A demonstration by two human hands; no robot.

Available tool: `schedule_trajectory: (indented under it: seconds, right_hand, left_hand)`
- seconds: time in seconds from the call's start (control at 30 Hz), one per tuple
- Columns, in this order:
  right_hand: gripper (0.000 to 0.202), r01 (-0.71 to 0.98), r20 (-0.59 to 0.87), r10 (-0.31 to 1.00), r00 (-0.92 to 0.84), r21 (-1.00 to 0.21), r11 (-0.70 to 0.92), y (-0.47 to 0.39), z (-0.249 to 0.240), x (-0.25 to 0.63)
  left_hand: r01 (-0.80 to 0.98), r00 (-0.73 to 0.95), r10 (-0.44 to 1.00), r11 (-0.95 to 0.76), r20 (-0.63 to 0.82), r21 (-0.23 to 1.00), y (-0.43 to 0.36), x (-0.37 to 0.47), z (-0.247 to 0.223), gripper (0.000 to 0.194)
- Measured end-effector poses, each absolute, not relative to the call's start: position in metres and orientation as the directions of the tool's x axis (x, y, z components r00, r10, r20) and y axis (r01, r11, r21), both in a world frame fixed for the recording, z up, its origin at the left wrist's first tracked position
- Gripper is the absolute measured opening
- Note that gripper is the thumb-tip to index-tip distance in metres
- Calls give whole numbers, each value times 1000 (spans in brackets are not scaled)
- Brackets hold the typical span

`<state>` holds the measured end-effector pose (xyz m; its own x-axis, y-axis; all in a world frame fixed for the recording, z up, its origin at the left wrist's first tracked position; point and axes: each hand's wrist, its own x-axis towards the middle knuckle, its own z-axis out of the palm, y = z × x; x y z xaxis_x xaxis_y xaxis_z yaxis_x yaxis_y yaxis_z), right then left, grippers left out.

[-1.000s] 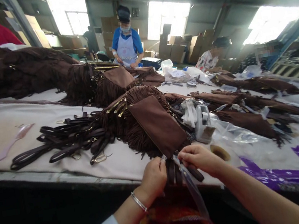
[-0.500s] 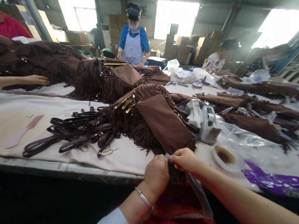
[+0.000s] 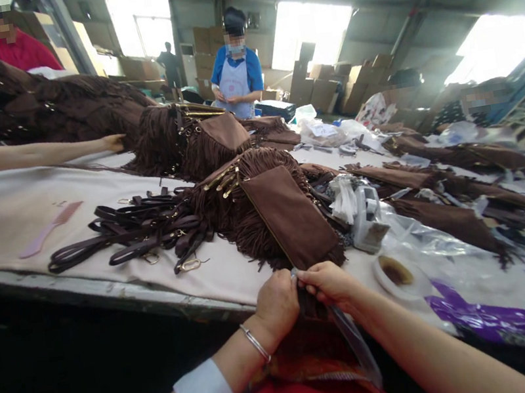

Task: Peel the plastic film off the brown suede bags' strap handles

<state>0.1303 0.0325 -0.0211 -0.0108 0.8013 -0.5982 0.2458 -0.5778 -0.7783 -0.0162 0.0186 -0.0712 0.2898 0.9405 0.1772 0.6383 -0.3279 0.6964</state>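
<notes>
Gap between left hand (image 3: 278,301) and right hand (image 3: 330,284) just closed, so they meet; right's pinching long clear plastic strip (image 3: 360,344), left's curled, contents hidden. Flat brown rectangular pouch (image 3: 292,218): 12 o'clock.

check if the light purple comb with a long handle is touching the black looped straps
Apart. The head view shows a narrow strip of pale cloth between the light purple comb and the nearest black looped straps.

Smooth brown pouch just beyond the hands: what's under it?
Brown fringe shows beyond the left and far edges of the pouch. Whatever lies beneath its middle is covered.
</notes>
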Motion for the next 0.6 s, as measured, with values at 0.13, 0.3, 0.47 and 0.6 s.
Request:
schedule_trajectory:
  seconds: [0.13, 0.3, 0.47, 0.6]
  right_hand:
    - [29, 220, -627, 779, -16, -762, -609, 35, -24, 130]
    - [29, 215, -617, 785, -49, -774, -595, 33, -24, 133]
    - [30, 225, -582, 811, -55, -799, -558, 24, -25, 134]
    - [23, 229, -530, 848, -4, -826, -515, 18, -26, 129]
  left_hand:
    - [633, 301, 938, -333, 174, 699, 18, -16, -70, 30]
    - [568, 259, 960, -242, 107, 787, 25, -17, -66, 31]
    - [264, 226, 959, 107, -169, 959, 31, -14, -62, 31]
    - [-107, 378, 846, 444, -376, 890, 31, -15, -54, 33]
